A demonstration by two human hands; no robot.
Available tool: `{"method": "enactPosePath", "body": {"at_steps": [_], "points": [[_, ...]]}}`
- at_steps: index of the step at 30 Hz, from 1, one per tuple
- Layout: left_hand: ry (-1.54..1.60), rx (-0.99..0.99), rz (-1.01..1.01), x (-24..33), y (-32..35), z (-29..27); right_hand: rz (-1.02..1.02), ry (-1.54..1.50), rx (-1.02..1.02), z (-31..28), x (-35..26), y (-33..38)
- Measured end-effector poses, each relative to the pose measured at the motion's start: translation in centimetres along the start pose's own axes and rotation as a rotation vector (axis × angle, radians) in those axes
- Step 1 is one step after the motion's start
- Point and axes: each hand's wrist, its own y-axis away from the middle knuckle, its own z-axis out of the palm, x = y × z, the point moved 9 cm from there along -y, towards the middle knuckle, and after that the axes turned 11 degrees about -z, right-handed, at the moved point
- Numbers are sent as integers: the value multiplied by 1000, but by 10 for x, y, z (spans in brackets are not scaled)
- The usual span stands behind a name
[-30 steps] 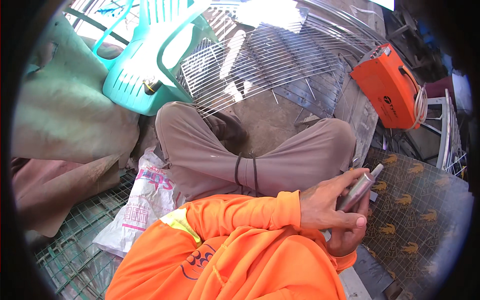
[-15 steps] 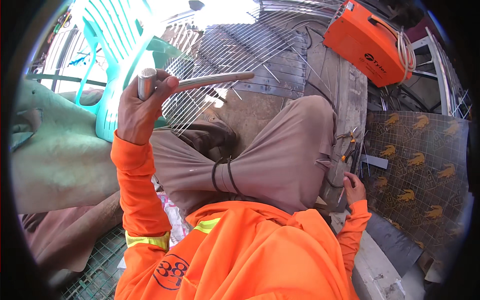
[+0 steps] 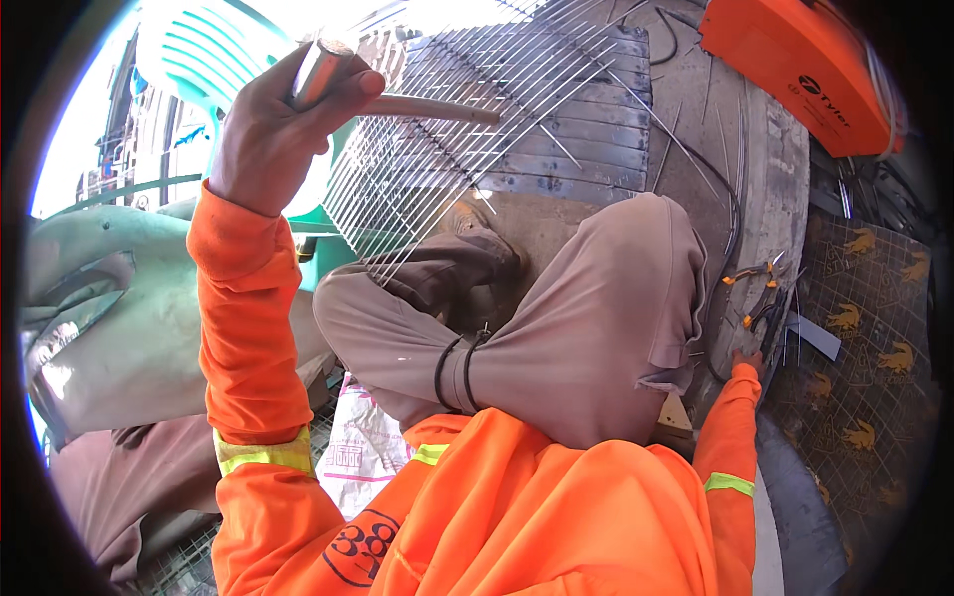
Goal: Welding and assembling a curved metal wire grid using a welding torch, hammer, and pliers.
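My left hand is raised at the upper left, closed around a hammer. The fingers grip close to its cylindrical metal head, and the handle points right over a grid of thin metal rods. On the right, my right hand is low against the long grey beam beside my knee. Its fingers are small and mostly hidden, so whether they hold anything does not show. Pliers with orange and black handles lie on the beam just beyond that hand, near a second orange-handled tool.
An orange machine stands at the upper right. A dark sheet with gold animal prints lies to the right. Ribbed metal sheeting is under the rods. A pale green plastic chair and draped greenish material occupy the left.
The view has shifted. My left hand, still gripping the hammer, is slightly higher and farther left in view. My right hand has reached down to the beam, its fingers now less visible.
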Motion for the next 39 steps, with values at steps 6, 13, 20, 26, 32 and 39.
{"method": "enactPosePath", "body": {"at_steps": [6,13,20,26,32,39], "points": [[-53,-45,-13,12,-13,6,-46,-127,34,-4,-30,-8],[-99,-52,-33,8,-21,16,-57,-252,33,10,-1,-34],[-106,-91,74,20,-18,26,-71,-8,520,-60,-20,1],[20,-253,160,27,-49,44,0,-97,480,-75,-24,18],[-151,-223,273,-48,-130,7,-63,-204,417,-61,-38,9],[-150,-194,201,-6,-96,33,16,-295,163,-7,48,-33]]}}
